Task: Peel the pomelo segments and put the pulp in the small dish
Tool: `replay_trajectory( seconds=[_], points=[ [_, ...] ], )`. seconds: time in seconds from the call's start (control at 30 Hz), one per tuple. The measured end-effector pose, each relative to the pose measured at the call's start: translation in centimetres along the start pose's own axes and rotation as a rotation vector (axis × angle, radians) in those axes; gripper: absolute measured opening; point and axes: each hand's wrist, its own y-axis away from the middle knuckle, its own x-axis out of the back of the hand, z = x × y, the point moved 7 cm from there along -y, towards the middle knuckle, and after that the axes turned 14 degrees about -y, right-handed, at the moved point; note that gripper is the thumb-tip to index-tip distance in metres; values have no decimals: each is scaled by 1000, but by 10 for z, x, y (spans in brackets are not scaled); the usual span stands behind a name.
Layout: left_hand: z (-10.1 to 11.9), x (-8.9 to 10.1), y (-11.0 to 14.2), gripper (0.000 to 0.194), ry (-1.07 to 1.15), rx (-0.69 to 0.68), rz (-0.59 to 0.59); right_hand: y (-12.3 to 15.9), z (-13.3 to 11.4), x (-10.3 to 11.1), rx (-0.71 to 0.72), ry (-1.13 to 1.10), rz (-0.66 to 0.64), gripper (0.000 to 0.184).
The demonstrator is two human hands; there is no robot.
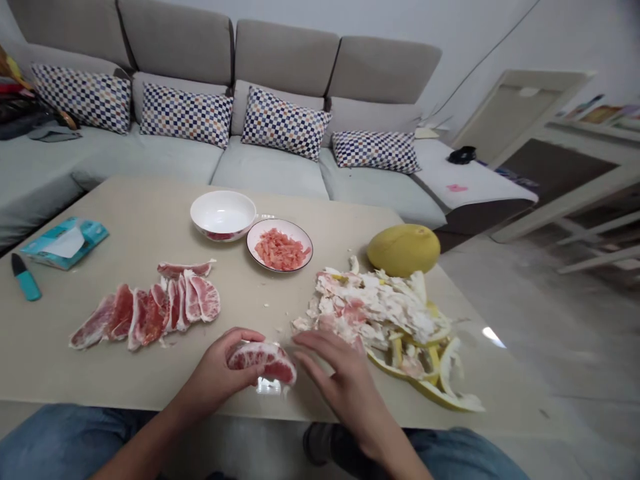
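My left hand [226, 365] grips a red pomelo segment [267, 361] with white membrane on it, above the table's near edge. Just right of the segment is my right hand [336, 375], fingers apart and curved towards it, with nothing visible in them. To the left lies a row of several pomelo segments [150, 310]. A heap of white membrane scraps and yellow rind [380, 313] is piled to the right. Behind the hands, a plate [254, 248] with a dark rim bears loose pink pomelo pulp [281, 251].
A white bowl [223, 210] stands beside the plate. A whole yellow pomelo [404, 250] sits behind the peel heap. At the left are a tissue pack [67, 241] and a knife with a turquoise part [26, 279]. A grey sofa [270, 177] runs behind the table [150, 200].
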Motion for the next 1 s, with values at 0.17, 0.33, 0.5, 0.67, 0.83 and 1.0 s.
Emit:
replay_trajectory(
  seconds=[0.17, 0.33, 0.5, 0.67, 0.83, 1.0],
  points=[
    [4, 5, 0, 37, 78, -32, 57, -3, -26, -28, 74, -52, -13, 18],
    [0, 12, 0, 42, 71, 26, 109, -2, -29, -38, 100, 32, -53, 20],
    [-5, 9, 0, 49, 191, 86, 63, -6, -35, -40, 142, 63, -17, 18],
    [-3, 6, -1, 50, 442, 49, 30, -15, -31, -31, -14, -246, -33, 13],
    [-5, 9, -2, 50, 496, 42, 52, -16, -32, -26, -27, -349, -52, 13],
    [0, 11, 0, 46, 423, 29, 79, -12, -35, -28, 53, -195, -47, 12]
  ],
)
